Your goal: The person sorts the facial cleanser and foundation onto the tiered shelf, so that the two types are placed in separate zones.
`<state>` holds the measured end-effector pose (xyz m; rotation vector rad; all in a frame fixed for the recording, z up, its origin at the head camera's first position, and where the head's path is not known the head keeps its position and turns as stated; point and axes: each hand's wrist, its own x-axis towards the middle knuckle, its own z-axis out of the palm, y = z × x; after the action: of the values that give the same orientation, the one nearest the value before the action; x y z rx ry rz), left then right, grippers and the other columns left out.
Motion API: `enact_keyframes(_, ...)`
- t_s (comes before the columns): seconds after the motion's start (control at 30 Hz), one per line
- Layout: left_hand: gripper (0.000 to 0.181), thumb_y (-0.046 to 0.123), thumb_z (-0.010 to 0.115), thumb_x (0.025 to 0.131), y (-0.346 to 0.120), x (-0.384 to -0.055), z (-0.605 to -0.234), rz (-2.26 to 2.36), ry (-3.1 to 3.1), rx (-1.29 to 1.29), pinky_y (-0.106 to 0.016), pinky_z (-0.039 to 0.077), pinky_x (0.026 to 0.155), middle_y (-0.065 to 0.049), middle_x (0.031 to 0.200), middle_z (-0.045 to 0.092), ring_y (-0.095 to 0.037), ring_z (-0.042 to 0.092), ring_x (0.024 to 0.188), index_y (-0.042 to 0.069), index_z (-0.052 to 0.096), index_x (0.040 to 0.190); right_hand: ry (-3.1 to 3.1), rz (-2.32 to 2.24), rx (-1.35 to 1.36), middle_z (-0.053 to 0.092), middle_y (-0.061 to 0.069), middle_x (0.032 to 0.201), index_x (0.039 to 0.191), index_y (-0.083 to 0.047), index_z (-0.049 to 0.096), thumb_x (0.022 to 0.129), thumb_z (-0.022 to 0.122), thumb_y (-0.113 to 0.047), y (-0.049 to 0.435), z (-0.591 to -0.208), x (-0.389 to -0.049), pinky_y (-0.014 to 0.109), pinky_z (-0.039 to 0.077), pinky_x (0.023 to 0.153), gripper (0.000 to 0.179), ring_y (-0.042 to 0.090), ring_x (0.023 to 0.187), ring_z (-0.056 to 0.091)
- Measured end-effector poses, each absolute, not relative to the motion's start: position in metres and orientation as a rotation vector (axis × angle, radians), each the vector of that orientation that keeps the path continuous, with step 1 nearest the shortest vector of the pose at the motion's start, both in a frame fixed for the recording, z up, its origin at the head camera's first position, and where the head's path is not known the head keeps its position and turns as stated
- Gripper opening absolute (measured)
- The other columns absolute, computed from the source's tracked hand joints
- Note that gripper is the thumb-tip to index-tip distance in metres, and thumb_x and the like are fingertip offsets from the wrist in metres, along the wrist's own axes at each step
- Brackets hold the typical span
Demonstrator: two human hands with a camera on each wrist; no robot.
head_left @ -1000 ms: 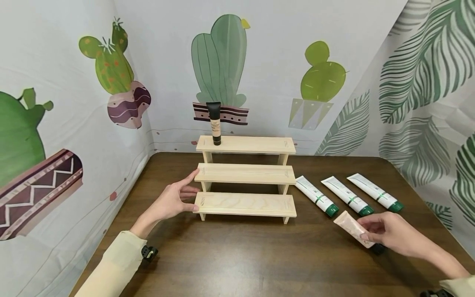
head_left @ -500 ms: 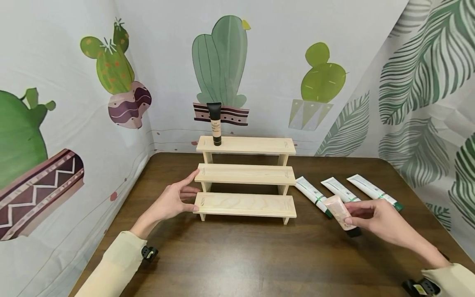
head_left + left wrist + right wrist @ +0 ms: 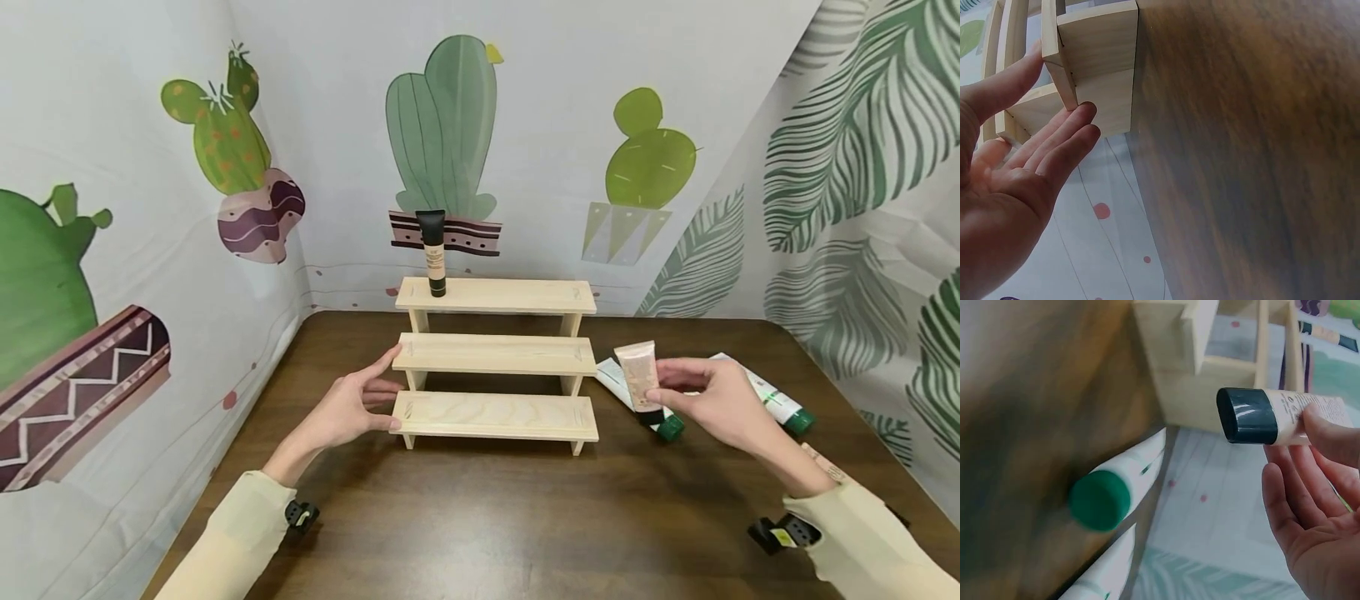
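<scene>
A three-tier wooden display stand (image 3: 498, 355) stands at the back of the table. My left hand (image 3: 341, 408) touches its left end with extended fingers, the thumb at the lowest shelf and the index finger by the middle one. To the right of the stand, my right hand (image 3: 712, 396) pinches a small pale pink cosmetic tube (image 3: 637, 372) between thumb and fingers, black cap (image 3: 1249, 416) downward in the head view. It overlaps a white tube with a green cap (image 3: 670, 427). A black-and-beige tube (image 3: 434, 254) stands upright at the left of the top shelf.
Another white tube (image 3: 768, 398) with a green cap lies at the right; one between the two is hidden behind my right hand. A further pinkish tube (image 3: 821, 462) shows partly behind my right sleeve. A cactus-print cloth (image 3: 540, 167) hangs behind the table (image 3: 487, 517).
My right hand has lifted the pink tube and carried it left toward the stand, turning it nearly upright. My left hand has stayed at the stand's left end.
</scene>
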<state>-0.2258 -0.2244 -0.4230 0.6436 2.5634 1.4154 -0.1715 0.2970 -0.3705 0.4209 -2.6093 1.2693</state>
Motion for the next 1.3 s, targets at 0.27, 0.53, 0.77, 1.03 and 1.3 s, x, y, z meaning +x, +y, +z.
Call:
enact_keyframes(0.27,0.117,-0.004,0.091,0.079,-0.226,-0.225,-0.424,1.428,2.542,0.646,-0.048,0.057,0.101,-0.026,0.129,0.068,-0.039,0.068,0.119,0.026,0.024,0.170,-2.507,1.298,0.473,0.079,0.013,0.096,0.118,0.002,0.078,0.088,0.088,-0.009,0.262,-0.348,-0.194,0.016,0.058,0.067,0.034,0.006,0.083,0.074)
enact_keyframes(0.53,0.119,-0.002,0.093,0.077,-0.225,-0.226,-0.425,1.455,2.508,0.650,-0.049,0.055,0.103,-0.026,0.131,0.067,-0.039,0.067,0.121,0.028,0.024,0.170,-2.431,1.398,0.494,0.078,0.017,0.105,0.120,0.004,0.077,0.088,0.087,-0.006,0.234,-0.327,-0.217,0.016,0.060,0.075,0.035,0.004,0.088,0.075)
enact_keyframes(0.77,0.121,-0.002,0.094,0.076,-0.226,-0.225,-0.425,1.460,2.507,0.635,-0.053,0.054,0.104,-0.026,0.132,0.066,-0.039,0.066,0.122,0.029,0.025,0.169,-2.343,1.490,0.539,0.078,0.016,0.108,0.122,0.003,0.077,0.089,0.087,-0.007,0.207,-0.312,-0.238,0.020,0.062,0.078,0.035,0.007,0.090,0.076)
enact_keyframes(1.03,0.121,-0.003,0.094,0.075,-0.225,-0.226,-0.423,1.447,2.519,0.610,-0.048,0.056,0.103,-0.025,0.132,0.066,-0.038,0.066,0.122,0.031,0.025,0.169,-2.317,1.518,0.596,0.079,0.014,0.107,0.121,0.000,0.078,0.090,0.087,-0.013,0.174,-0.296,-0.266,0.020,0.061,0.076,0.035,0.010,0.089,0.076)
enact_keyframes(1.3,0.122,-0.002,0.094,0.075,-0.225,-0.225,-0.423,1.434,2.533,0.614,-0.051,0.055,0.103,-0.026,0.131,0.067,-0.040,0.067,0.121,0.029,0.024,0.170,-2.324,1.561,0.540,0.079,0.012,0.110,0.122,-0.001,0.078,0.090,0.087,-0.015,0.147,-0.295,-0.296,0.021,0.059,0.078,0.036,0.014,0.092,0.077)
